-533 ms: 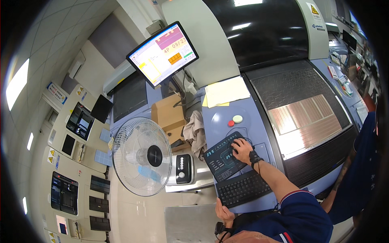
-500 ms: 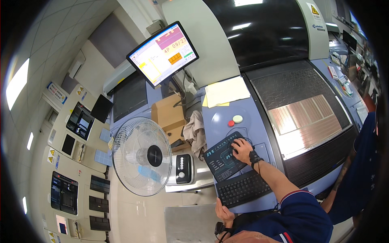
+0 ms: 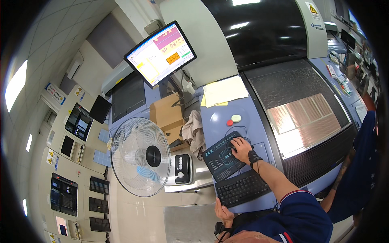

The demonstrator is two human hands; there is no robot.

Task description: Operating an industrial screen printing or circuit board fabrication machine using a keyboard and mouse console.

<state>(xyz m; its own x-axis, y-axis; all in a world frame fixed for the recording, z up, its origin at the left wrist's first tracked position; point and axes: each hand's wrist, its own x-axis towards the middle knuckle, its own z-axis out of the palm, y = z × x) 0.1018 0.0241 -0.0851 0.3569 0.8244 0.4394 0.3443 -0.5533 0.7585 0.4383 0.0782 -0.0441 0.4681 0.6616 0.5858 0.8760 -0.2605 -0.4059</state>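
My right hand (image 3: 242, 150) rests on a dark computer mouse (image 3: 234, 150), its fingers curved over it and hiding most of it. Under them lies a dark printed mouse pad (image 3: 217, 163). Nearer to me is a black keyboard (image 3: 242, 190), set at a slant by the edge of the blue-grey worktop (image 3: 216, 117). At the keyboard's near left corner is my left hand (image 3: 223, 212), with fingers and thumb closed about the corner. Both wrists wear black bands. To the far left, a lit monitor (image 3: 161, 54) shows coloured windows.
A round fan (image 3: 141, 157) stands left of the worktop, beside a cardboard box (image 3: 166, 113) and a crumpled cloth (image 3: 192, 131). Yellow and white sheets (image 3: 225, 91), red and pale green buttons lie beyond the pad. A copper-coloured panel (image 3: 304, 123) sits on the machine bed; another person (image 3: 358, 162) stands right.
The view has shifted very slightly. Both hands keep their places on the mouse and at the keyboard corner.
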